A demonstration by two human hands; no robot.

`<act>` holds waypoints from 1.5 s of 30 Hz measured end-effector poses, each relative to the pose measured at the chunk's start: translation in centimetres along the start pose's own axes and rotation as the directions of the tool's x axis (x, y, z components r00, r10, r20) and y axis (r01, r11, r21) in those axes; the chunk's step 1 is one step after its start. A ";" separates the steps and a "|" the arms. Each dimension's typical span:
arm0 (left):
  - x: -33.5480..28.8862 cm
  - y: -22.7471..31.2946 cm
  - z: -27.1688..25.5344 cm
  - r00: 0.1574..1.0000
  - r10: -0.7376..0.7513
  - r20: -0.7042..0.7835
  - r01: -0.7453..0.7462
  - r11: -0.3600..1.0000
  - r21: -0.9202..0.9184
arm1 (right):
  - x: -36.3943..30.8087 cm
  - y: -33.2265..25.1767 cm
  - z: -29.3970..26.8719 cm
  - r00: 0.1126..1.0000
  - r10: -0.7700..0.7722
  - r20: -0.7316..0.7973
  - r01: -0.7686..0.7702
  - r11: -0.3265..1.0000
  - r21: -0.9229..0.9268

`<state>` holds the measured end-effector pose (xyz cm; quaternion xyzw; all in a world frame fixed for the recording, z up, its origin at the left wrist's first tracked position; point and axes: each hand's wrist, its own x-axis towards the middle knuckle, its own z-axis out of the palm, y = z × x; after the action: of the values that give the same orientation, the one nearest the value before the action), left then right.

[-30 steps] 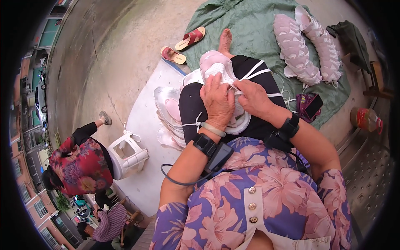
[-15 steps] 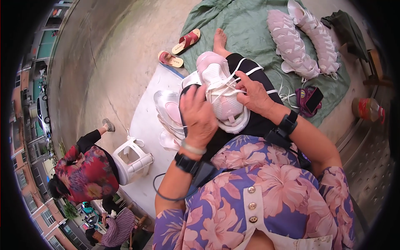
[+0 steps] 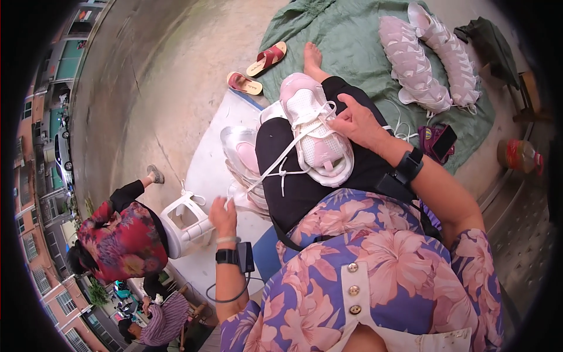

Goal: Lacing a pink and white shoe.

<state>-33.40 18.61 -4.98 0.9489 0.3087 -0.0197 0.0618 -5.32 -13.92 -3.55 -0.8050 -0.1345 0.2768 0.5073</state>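
The lace (image 3: 267, 174) is best drawn by the left hand (image 3: 223, 216) in one smooth, even pull, kept flat so that no twist is carried into the eyelets. It should be held clear of the white cord (image 3: 282, 173) knotted round the left thigh, since a snag there seems the likeliest trouble. The shoe (image 3: 321, 149), set on the lap (image 3: 275, 138) between the two hands, needs to be steadied at its right edge by the right hand (image 3: 356, 120), so that it is not dragged leftward; slack left in the loops there should be evened out before the lace is tightened.

The left forearm is held nearly upright, well out to the left, and the lace appears gripped in the curled fingers, though the fingertips are blurred. The right forearm is slanted inward, its elbow bent; the thumb is placed by the shoe's laced opening and the index finger is raised apart from it. Whether any lace is pinched by the right hand cannot be told.
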 end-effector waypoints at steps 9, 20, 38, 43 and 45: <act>6.8 18.8 -1.3 0.918 0.369 -0.143 -0.374 0.692 -0.618 | 2.1 -0.6 0.4 0.971 0.199 0.132 -0.237 0.865 0.442; 6.8 21.1 -1.1 0.897 0.442 0.020 -0.328 0.695 -0.640 | 1.8 -0.9 1.0 0.980 0.161 0.113 -0.193 0.904 0.382; 5.0 15.0 -5.6 0.873 0.434 0.224 -0.025 0.499 -0.866 | 2.8 0.7 1.8 0.997 0.057 -0.051 -0.058 0.998 -0.010; 2.3 11.3 -5.0 0.853 0.364 0.373 0.150 0.515 -0.844 | 2.7 1.0 2.1 0.997 0.046 -0.069 -0.043 0.998 0.042; 1.3 11.6 -4.3 0.818 0.404 0.410 0.146 0.544 -0.826 | 2.1 1.2 1.9 0.997 0.024 -0.070 -0.019 0.997 0.070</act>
<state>-25.50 10.66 0.40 0.7758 0.1732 -0.1430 0.5897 -4.76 -12.02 -5.90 -0.7977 -0.0980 0.2578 0.5363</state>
